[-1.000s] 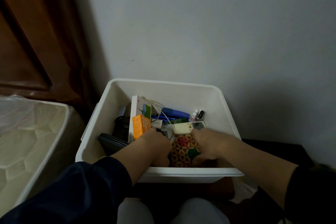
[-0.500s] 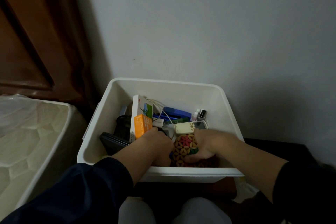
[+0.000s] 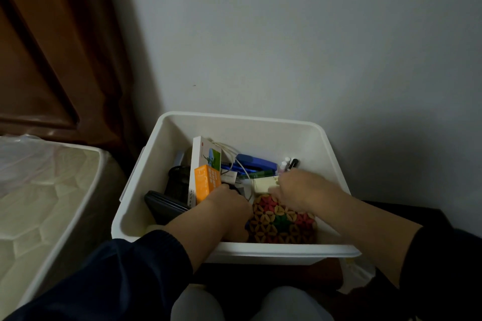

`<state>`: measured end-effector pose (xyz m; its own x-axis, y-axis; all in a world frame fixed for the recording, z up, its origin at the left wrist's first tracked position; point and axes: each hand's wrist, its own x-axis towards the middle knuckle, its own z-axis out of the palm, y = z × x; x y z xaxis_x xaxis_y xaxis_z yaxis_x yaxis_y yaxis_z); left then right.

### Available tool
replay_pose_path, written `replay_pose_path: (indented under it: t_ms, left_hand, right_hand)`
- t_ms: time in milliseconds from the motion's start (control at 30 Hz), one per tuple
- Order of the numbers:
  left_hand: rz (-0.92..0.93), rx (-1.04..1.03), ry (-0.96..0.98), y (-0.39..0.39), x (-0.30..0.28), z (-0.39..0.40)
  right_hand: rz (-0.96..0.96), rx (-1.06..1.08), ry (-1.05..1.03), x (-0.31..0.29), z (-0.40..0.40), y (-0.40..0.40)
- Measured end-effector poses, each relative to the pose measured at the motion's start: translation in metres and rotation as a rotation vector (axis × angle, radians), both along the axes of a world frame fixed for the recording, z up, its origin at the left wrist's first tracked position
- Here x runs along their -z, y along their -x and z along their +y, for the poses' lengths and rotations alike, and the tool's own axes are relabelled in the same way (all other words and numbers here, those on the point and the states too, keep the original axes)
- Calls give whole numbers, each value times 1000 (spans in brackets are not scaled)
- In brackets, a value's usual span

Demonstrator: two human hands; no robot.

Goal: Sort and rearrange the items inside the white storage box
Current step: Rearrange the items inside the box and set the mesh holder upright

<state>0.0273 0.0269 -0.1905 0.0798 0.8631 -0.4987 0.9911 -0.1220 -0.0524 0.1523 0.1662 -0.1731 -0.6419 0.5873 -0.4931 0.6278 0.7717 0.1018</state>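
The white storage box stands against the wall, full of mixed items. My left hand reaches deep into it beside the left edge of a colourful flower-patterned pouch; its fingers are hidden. My right hand lies above the pouch's far edge, fingers curled round the right end of a cream device. An upright white booklet box and an orange box stand just left of my left hand.
Behind the hands lie a blue stapler, white cables and small bottles. Black items fill the box's left side. A mattress sits to the left, the wall right behind the box.
My right hand has let go of the pouch and moved back onto the cream device. The pouch now lies flatter, with more of it showing. My left hand has barely moved.
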Motion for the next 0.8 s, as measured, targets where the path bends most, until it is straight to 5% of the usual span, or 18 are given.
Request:
replay_pose_path:
  t_ms: [100,233,800]
  left_hand:
    - [19,-16,-11,-1,-1,0]
    - [43,-13,-35,0,0,0]
    - [26,5,-34,1,4,0]
  right_hand:
    - [105,-180,-185,-5,10,3]
    - [34,-270,-165,1,15,3]
    - [-75,-236,-175,9,21,9]
